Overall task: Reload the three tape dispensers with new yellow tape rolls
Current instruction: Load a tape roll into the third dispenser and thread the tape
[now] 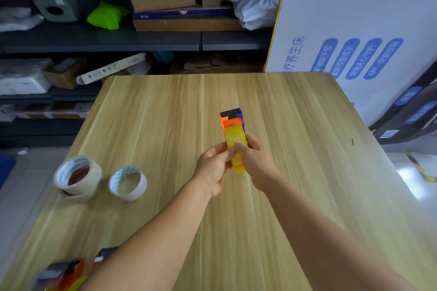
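With both hands up over mid-desk, left hand and right hand each pinch the yellow tape on the orange dispenser. Step appears to be threading; next, probably feed the strip end toward the cutter.
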Demonstrator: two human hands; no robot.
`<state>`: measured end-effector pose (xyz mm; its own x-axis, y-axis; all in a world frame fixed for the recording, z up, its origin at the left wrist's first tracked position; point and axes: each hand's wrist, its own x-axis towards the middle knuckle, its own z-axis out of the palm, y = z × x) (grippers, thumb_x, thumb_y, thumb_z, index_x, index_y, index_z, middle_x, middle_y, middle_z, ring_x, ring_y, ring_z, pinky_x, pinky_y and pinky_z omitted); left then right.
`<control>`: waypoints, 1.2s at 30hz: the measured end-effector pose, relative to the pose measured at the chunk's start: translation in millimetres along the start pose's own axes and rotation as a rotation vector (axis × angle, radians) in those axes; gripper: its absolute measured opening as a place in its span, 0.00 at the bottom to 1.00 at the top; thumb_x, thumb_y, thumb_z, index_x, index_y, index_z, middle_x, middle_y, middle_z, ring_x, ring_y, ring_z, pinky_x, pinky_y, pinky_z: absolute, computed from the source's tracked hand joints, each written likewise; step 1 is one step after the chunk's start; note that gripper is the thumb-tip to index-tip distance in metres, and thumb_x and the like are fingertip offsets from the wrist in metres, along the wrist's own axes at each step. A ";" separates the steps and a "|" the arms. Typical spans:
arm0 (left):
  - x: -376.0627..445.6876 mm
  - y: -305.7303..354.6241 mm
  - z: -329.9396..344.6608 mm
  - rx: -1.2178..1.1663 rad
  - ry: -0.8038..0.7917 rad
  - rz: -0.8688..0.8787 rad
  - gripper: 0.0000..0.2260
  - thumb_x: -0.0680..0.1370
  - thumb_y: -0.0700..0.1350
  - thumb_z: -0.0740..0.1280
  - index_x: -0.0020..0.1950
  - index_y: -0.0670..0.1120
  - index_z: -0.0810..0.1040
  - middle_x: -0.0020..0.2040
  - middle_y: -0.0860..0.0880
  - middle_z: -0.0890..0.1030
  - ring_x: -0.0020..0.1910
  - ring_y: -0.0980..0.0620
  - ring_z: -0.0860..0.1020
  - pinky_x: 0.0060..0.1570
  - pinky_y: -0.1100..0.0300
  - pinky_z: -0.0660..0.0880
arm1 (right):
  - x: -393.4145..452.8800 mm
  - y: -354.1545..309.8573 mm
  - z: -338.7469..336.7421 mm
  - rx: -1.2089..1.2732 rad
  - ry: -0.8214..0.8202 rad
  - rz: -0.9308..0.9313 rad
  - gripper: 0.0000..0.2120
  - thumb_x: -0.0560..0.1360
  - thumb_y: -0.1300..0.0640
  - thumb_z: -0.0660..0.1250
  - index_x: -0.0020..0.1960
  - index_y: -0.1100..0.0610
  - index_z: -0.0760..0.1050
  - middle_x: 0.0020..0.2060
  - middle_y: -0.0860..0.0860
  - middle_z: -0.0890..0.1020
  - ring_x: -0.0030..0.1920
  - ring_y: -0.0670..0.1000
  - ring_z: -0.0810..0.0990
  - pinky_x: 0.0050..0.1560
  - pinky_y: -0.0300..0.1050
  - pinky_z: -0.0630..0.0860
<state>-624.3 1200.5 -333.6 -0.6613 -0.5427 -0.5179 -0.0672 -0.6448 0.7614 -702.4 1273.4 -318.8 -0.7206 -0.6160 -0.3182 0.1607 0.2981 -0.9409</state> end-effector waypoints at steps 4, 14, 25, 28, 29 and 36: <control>-6.5 5.6 6.2 0.328 0.140 0.156 0.20 0.74 0.42 0.72 0.65 0.44 0.73 0.60 0.45 0.77 0.53 0.51 0.79 0.59 0.53 0.75 | -5.0 -4.0 -8.0 0.080 -0.014 0.022 0.09 0.78 0.59 0.63 0.49 0.49 0.80 0.48 0.57 0.84 0.46 0.57 0.82 0.47 0.54 0.79; -5.9 43.7 10.8 1.080 0.150 0.770 0.03 0.73 0.43 0.70 0.40 0.49 0.80 0.46 0.57 0.76 0.55 0.52 0.73 0.47 0.72 0.63 | -18.0 -12.5 -21.2 -0.044 0.026 -0.008 0.07 0.77 0.58 0.61 0.46 0.55 0.78 0.34 0.49 0.76 0.32 0.46 0.72 0.34 0.40 0.69; -0.9 72.4 0.0 0.606 0.256 0.344 0.06 0.76 0.40 0.65 0.39 0.46 0.76 0.37 0.49 0.80 0.39 0.50 0.76 0.45 0.57 0.74 | -22.1 -11.6 -23.4 -0.168 -0.055 -0.030 0.04 0.76 0.56 0.64 0.44 0.54 0.77 0.33 0.48 0.75 0.30 0.44 0.73 0.29 0.35 0.70; -3.4 77.2 -1.4 0.679 0.242 0.348 0.03 0.77 0.41 0.66 0.43 0.44 0.77 0.39 0.50 0.78 0.38 0.54 0.75 0.39 0.63 0.71 | -22.5 -11.0 -22.6 -0.147 -0.071 -0.041 0.09 0.75 0.49 0.68 0.45 0.55 0.77 0.37 0.49 0.79 0.35 0.47 0.76 0.36 0.41 0.72; -4.9 79.4 -2.0 0.685 0.245 0.347 0.03 0.77 0.41 0.66 0.45 0.44 0.77 0.39 0.50 0.78 0.38 0.55 0.75 0.39 0.65 0.70 | -22.2 -11.2 -22.8 -0.141 -0.080 -0.041 0.11 0.75 0.48 0.69 0.46 0.56 0.77 0.37 0.50 0.80 0.36 0.48 0.77 0.37 0.42 0.73; -5.6 80.5 -10.3 0.693 0.316 0.346 0.06 0.74 0.46 0.71 0.40 0.46 0.78 0.38 0.52 0.80 0.38 0.56 0.76 0.37 0.65 0.70 | -17.8 -22.7 -24.0 -0.242 -0.182 -0.004 0.19 0.67 0.41 0.70 0.49 0.56 0.80 0.42 0.54 0.84 0.38 0.49 0.80 0.39 0.44 0.76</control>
<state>-618.3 1146.0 -273.4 -0.4953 -0.8413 -0.2167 -0.4113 0.0074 0.9115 -709.4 1295.1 -289.1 -0.5849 -0.7315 -0.3503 -0.0232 0.4469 -0.8943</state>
